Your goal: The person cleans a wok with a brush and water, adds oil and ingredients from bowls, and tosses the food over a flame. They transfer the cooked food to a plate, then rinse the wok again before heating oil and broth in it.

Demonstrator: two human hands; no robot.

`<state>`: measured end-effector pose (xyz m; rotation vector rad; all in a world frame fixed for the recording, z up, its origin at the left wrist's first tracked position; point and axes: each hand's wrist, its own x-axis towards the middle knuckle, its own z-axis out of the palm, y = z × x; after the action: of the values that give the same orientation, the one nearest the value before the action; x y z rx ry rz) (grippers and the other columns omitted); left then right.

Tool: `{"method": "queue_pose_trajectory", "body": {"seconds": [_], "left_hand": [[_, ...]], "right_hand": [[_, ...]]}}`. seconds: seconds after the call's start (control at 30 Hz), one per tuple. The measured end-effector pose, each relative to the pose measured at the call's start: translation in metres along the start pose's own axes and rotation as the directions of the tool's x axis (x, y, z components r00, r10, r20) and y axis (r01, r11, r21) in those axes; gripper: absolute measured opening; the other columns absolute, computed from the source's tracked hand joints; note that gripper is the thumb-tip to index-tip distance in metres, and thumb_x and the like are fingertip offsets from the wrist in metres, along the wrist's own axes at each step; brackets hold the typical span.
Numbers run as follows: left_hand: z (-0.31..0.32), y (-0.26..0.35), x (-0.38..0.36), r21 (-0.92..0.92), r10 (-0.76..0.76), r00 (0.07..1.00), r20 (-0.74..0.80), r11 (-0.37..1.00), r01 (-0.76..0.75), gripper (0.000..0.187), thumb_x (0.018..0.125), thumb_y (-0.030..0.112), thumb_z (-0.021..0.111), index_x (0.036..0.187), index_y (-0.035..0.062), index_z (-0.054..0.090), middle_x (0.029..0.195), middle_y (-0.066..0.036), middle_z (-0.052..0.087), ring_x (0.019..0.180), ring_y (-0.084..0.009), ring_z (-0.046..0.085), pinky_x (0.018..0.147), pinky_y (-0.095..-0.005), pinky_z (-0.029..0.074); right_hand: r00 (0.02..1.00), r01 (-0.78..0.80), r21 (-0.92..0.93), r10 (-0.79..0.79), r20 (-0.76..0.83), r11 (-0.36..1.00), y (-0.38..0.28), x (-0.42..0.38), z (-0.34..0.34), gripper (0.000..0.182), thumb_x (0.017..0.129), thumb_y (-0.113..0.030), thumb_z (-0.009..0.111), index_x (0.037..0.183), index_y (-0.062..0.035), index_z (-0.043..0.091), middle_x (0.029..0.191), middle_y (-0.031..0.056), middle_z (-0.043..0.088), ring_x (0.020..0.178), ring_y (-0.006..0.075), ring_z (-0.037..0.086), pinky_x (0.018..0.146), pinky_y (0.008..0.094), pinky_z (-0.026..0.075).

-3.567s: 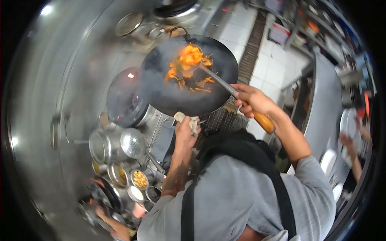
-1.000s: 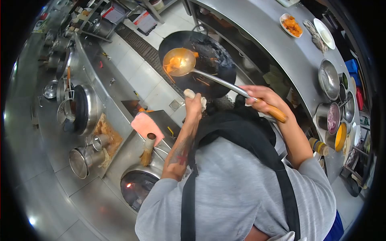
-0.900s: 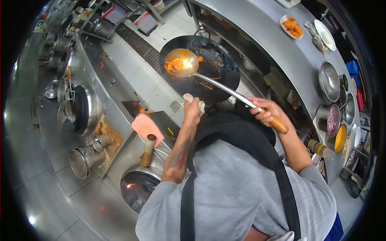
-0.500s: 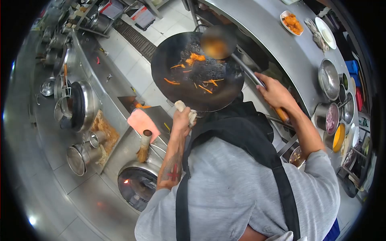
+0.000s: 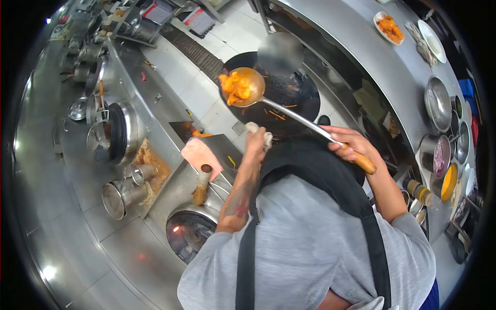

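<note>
My right hand (image 5: 354, 145) is wrapped round the wooden-ended handle of a long metal ladle (image 5: 305, 121). In the ladle's bowl lies a heap of orange, sauced food pieces (image 5: 236, 89), held over the far left part of a dark wok (image 5: 305, 88). A few orange strips (image 5: 276, 114) and dark residue remain on the wok's inside. My left hand (image 5: 254, 144) is closed on a pale folded cloth (image 5: 267, 139) at the wok's near left edge; the grip under the cloth is hidden.
At left, a stove counter holds a brush (image 5: 202, 185), a pink cloth (image 5: 202, 156), a burner (image 5: 188, 235) with a glow and metal pots (image 5: 114, 199). Along the right counter stand a dish of orange food (image 5: 390, 28), a white plate (image 5: 431, 41) and metal bowls (image 5: 438, 103).
The ladle has swung left across the wok and now shows its bowl loaded with the orange pieces. Fewer food bits lie in the wok. The whole view has shifted slightly.
</note>
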<state>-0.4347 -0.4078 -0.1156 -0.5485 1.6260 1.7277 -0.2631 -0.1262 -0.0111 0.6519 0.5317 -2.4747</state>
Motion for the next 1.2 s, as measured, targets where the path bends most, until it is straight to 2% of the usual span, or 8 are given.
{"method": "queue_pose_trajectory", "body": {"seconds": [0.17,0.23,0.37,0.5,0.67,0.8,1.1,1.2], "left_hand": [[-0.036,0.022,-0.023,-0.109,-0.102,0.99,0.101,0.988,0.113,0.014,0.093,0.015,0.056,0.094,0.0019,0.052,0.071,-0.009,0.06,0.049,-0.0182,0.057,0.038,-0.0292,0.044],[-0.042,0.028,-0.029,-0.129,-0.073,0.994,0.087,0.988,0.084,0.013,0.093,0.014,0.056,0.093,0.002,0.052,0.071,-0.009,0.06,0.049,-0.0175,0.057,0.038,-0.0287,0.044],[-0.038,0.041,-0.039,-0.021,0.076,0.995,0.062,0.997,-0.075,0.009,0.092,0.011,0.051,0.095,0.0046,0.047,0.074,-0.012,0.063,0.048,-0.0162,0.054,0.038,-0.0269,0.043],[-0.011,0.036,-0.019,0.0,0.403,0.913,0.065,0.915,-0.404,0.01,0.089,0.006,0.055,0.092,0.0075,0.045,0.068,-0.004,0.055,0.049,-0.0133,0.055,0.039,-0.0291,0.045],[0.028,0.015,0.029,0.203,0.651,0.752,-0.103,0.754,-0.625,0.019,0.084,-0.001,0.058,0.101,0.0028,0.05,0.086,-0.003,0.054,0.065,-0.0114,0.054,0.057,-0.0289,0.049],[0.016,0.019,0.035,0.087,0.457,0.883,-0.103,0.889,-0.45,0.015,0.084,0.002,0.059,0.097,0.0036,0.05,0.081,-0.002,0.054,0.065,-0.0112,0.054,0.054,-0.0291,0.047],[-0.027,0.043,-0.029,-0.157,-0.05,0.995,0.085,0.986,0.062,0.01,0.094,0.015,0.049,0.091,0.0049,0.05,0.068,-0.01,0.059,0.047,-0.0155,0.054,0.035,-0.0265,0.04],[-0.014,0.045,-0.06,0.019,0.054,0.999,0.003,0.998,-0.054,0.007,0.093,0.013,0.049,0.092,0.0061,0.049,0.069,-0.009,0.058,0.047,-0.0141,0.053,0.036,-0.0268,0.04]], "right_hand": [[0.985,-0.035,-0.066,0.023,-0.174,0.997,-0.02,0.002,0.044,0.042,0.101,-0.015,0.052,0.141,-0.0072,0.043,0.08,0.0032,0.05,0.046,0.0001,0.037,0.034,0.0158,0.033],[0.952,-0.024,-0.371,-0.093,-0.293,0.928,-0.04,-0.014,0.054,0.045,0.101,-0.015,0.052,0.143,-0.0073,0.042,0.079,0.0023,0.05,0.045,0.0004,0.037,0.035,0.0168,0.034],[0.821,-0.357,-0.922,-0.422,-0.385,0.147,-0.074,-0.039,0.08,0.051,0.098,-0.016,0.052,0.147,-0.0033,0.039,0.076,0.0061,0.057,0.05,0.0111,0.053,0.042,0.0268,0.046],[0.8,-0.333,-0.932,-0.567,-0.197,-0.145,-0.072,-0.019,0.058,0.053,0.1,-0.015,0.052,0.149,-0.0053,0.037,0.073,0.0054,0.053,0.047,0.0095,0.05,0.039,0.0271,0.043],[0.955,-0.03,-0.669,-0.176,-0.239,0.743,-0.047,0.005,0.062,0.051,0.1,-0.018,0.054,0.148,-0.0076,0.038,0.075,0.0009,0.051,0.049,0.0039,0.043,0.04,0.0217,0.04],[0.989,0.067,-0.03,-0.063,0.132,0.997,-0.032,-0.018,0.012,0.047,0.102,-0.016,0.052,0.147,-0.0082,0.04,0.074,0.0047,0.047,0.044,0.0024,0.038,0.034,0.0179,0.033],[0.984,0.024,-0.077,-0.037,-0.176,0.997,-0.017,-0.01,0.034,0.048,0.102,-0.014,0.049,0.148,-0.0076,0.037,0.076,0.0019,0.049,0.044,0.0017,0.038,0.034,0.0168,0.034],[0.829,-0.146,-0.813,-0.379,-0.411,0.564,-0.028,-0.031,0.037,0.052,0.102,-0.018,0.05,0.151,-0.0078,0.034,0.073,0.0014,0.049,0.044,0.0061,0.043,0.037,0.0241,0.04]]}}
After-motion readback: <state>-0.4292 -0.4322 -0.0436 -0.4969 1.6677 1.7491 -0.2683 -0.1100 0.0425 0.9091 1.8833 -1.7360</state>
